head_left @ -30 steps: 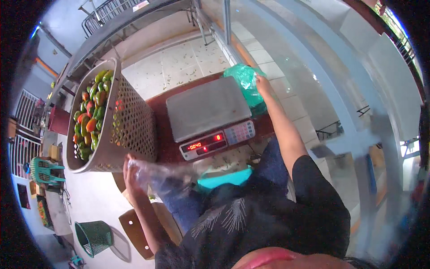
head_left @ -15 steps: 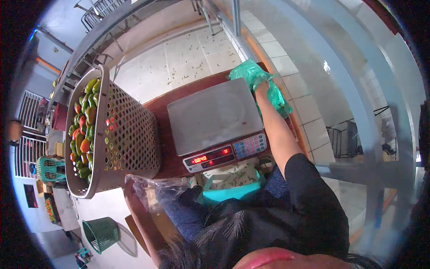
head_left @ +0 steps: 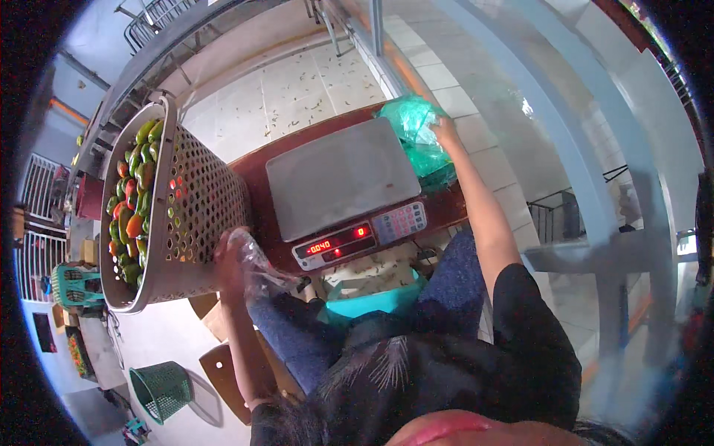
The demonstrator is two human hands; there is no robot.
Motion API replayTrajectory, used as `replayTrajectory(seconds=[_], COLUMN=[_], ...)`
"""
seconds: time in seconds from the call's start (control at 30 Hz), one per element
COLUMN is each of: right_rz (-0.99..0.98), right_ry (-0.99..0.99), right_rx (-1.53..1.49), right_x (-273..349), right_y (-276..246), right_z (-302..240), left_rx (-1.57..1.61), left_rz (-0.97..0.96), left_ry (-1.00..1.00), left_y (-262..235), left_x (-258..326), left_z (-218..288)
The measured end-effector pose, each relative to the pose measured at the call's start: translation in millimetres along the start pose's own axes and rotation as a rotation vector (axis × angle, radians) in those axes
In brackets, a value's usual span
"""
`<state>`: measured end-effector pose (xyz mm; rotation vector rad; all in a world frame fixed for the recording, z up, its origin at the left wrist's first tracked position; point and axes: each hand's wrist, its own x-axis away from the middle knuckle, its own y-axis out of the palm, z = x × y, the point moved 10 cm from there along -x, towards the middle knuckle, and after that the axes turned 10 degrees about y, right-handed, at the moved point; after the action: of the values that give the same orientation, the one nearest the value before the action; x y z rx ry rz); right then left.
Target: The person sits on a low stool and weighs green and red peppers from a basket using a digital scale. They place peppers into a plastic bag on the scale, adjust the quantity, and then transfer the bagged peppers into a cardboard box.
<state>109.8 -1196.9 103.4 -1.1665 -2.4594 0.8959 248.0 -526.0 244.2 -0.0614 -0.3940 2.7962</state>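
My left hand (head_left: 230, 256), slightly blurred, is closed on a crumpled clear plastic bag (head_left: 256, 262) beside the lower corner of the tall basket. At the far right end of the brown table (head_left: 253, 167), my right hand (head_left: 444, 134) grips a pile of thin green plastic bags (head_left: 410, 123); its fingertips are partly hidden. Between the hands lies a digital scale (head_left: 342, 178) with a bare grey platform and a lit red display. A grey-beige perforated basket (head_left: 204, 201) full of green and red peppers (head_left: 134, 197) stands left of the scale.
A turquoise container (head_left: 375, 301) sits between my knees below the scale. On the floor at lower left is a green basket (head_left: 162, 390), near a brown stool (head_left: 227, 379). Glass panels in a grey frame (head_left: 565, 104) rise at the right. Scraps litter the tiled floor (head_left: 297, 85) beyond the table.
My left hand has risen beside the pepper basket with the clear bag. My right hand has shifted to the outer side of the green bags. The whole view has moved slightly.
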Motion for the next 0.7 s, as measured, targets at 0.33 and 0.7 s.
replayTrajectory(seconds=[0.33,0.7], right_rz=[-0.016,0.124], right_ry=[0.205,0.243], right_rx=[-0.511,-0.878], right_x=[120.2,252.9], right_y=[-61.1,-201.9], right_z=[26.5,-86.5], left_rx=[0.106,0.439], left_rz=[-0.069,-0.286], left_ry=[0.08,0.177], left_y=[30.1,239.1], left_x=[19.2,3.8], left_z=[-13.6,157.6])
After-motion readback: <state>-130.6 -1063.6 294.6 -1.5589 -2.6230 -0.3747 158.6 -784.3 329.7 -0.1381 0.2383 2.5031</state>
